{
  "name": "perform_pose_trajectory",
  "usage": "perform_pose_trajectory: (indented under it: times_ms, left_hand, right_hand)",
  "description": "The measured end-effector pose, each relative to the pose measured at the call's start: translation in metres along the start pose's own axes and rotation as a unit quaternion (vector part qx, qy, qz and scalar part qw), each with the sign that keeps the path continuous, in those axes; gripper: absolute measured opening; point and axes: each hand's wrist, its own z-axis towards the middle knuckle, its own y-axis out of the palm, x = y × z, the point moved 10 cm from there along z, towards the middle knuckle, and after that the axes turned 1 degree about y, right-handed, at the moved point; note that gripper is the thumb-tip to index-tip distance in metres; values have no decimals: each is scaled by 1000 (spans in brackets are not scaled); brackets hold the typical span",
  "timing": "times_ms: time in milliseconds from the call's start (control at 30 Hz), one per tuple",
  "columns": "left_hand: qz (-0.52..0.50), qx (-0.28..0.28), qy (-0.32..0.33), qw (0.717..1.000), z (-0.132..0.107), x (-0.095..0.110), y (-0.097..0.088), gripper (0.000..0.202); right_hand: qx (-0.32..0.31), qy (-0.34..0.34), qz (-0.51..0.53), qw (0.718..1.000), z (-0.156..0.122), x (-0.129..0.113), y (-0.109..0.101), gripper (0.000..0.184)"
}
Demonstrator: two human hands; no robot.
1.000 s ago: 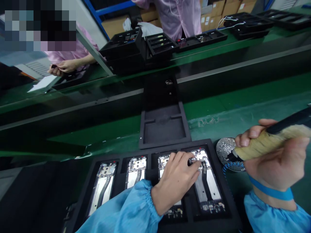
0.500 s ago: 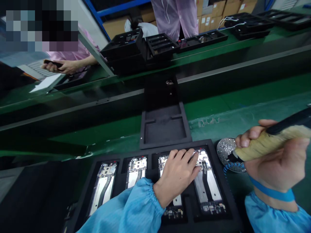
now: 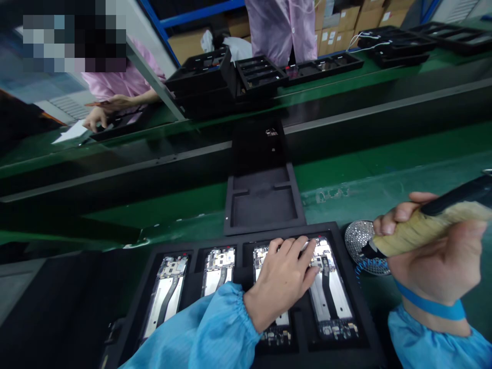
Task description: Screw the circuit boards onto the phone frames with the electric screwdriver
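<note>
A black foam tray (image 3: 242, 245) lies in front of me with several opened phone frames in its slots. My left hand (image 3: 282, 282) rests palm down over the two right-hand frames, fingers stretched toward the top of the rightmost phone frame (image 3: 330, 287). My right hand (image 3: 434, 253) is closed round a tape-wrapped electric screwdriver (image 3: 418, 229), whose dark tip sits over a round dish of small screws (image 3: 359, 238) just right of the tray.
An empty black foam tray (image 3: 264, 200) lies beyond on the green bench (image 3: 384, 174). A dark conveyor runs across the middle. Across it, stacked black trays (image 3: 230, 77) and two people in pink coats (image 3: 284, 28); one person's hands (image 3: 102, 113) work at far left.
My left fingers have opened from a pinch at the rightmost frame's top and now lie flat. The far-left person's hands have shifted. My right hand has barely moved.
</note>
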Motion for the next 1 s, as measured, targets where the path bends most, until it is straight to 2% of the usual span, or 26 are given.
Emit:
perform_pose_trajectory:
  times_ms: [67, 167, 367, 600, 833, 900, 1000]
  left_hand:
    - [-23, 7, 9, 1000, -5, 3, -2, 46]
    - [-55, 11, 16, 998, -12, 6, -2, 38]
    - [-122, 14, -19, 992, -12, -4, 1, 26]
    - [-105, 26, -29, 994, -3, -14, 1, 25]
    - [-64, 9, -34, 997, 1, -11, 2, 30]
    - [-37, 2, -27, 999, 1, -7, 3, 32]
    - [3, -4, -14, 1000, 2, -1, 5, 35]
  right_hand:
    - [-2, 1, 1, 1000, 0, 1, 0, 61]
    - [-1, 2, 1, 1000, 1, 2, 0, 60]
    - [6, 4, 5, 1000, 2, 3, 0, 56]
    - [2, 1, 2, 1000, 1, 2, -1, 56]
    - [33, -2, 8, 999, 0, -1, -3, 60]
    - [31, -21, 3, 999, 3, -6, -4, 58]
    - [35, -104, -47, 993, 8, -23, -6, 56]
